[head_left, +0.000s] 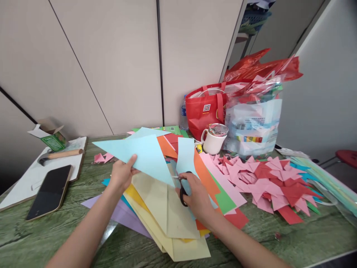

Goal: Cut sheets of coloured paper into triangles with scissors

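Observation:
My left hand (pixel 124 173) pinches a light blue sheet of paper (pixel 145 154) by its lower edge, thumb on top. The sheet is folded into a triangle with its long point to the left. My right hand (pixel 196 197) is closed on black-handled scissors (pixel 183 191), whose blades lie at the sheet's right corner. A light blue strip (pixel 185 152) stands up just beyond the blades; whether it still joins the sheet I cannot tell. Beneath both hands lies a loose pile of coloured paper (pixel 181 221) in cream, yellow, orange, green, pink and purple.
Many folded pink and red paper pieces (pixel 267 180) are heaped at right. Behind stand a white mug (pixel 213 141), a red bag (pixel 202 111) and a clear plastic bag (pixel 252 126). At left are a phone (pixel 50 191), a hammer (pixel 60 154) and a small green box (pixel 52 139).

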Tool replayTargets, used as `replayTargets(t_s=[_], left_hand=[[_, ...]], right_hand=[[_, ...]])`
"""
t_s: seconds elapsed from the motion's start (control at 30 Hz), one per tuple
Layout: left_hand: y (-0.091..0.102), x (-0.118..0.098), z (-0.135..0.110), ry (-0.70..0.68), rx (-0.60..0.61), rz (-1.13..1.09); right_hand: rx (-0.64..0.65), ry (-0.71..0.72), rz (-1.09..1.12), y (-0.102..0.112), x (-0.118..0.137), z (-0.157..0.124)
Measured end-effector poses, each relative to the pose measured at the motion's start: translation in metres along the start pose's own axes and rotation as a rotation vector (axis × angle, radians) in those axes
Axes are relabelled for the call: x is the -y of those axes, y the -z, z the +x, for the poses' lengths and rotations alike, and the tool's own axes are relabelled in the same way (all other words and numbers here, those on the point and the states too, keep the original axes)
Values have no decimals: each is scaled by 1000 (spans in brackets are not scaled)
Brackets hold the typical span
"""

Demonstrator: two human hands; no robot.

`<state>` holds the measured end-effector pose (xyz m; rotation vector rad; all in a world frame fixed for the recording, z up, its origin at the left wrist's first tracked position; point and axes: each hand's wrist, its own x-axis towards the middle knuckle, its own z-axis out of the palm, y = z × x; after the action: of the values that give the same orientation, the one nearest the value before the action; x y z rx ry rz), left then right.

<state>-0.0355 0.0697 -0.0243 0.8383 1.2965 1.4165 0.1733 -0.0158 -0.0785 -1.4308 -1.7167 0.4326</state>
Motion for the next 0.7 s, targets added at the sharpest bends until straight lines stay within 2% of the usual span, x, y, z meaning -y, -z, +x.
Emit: replayTargets(t_s=[0.1,0.17,0.23,0.33,0.43,0.5,0.63,0.67,0.7], left_hand=[[-12,-17,39,-37,-15,52],[-20,-26,62,-49,17,99],[-25,-29,78,-37,99,170],[-22,-29,91,-25,184,323],[-10,-25,85,-93,215,508],[1,-23,71,-165,292,631],[21,-20,31,-262,522,812],[25,-19,21,-283,601,866],[29,-16,13,-359,728,1013]], right_hand=[[32,99,-244,-3,-1,0],[54,86,-370,-5,-1,1],[80,52,-452,-5,-3,2],[115,8,-532,-6,-5,3],[134,-37,-620,-6,-6,2],[145,-49,-656,-6,-5,1],[111,42,-553,-4,-3,1],[99,86,-496,-3,-3,1],[96,141,-434,-3,-3,1]])
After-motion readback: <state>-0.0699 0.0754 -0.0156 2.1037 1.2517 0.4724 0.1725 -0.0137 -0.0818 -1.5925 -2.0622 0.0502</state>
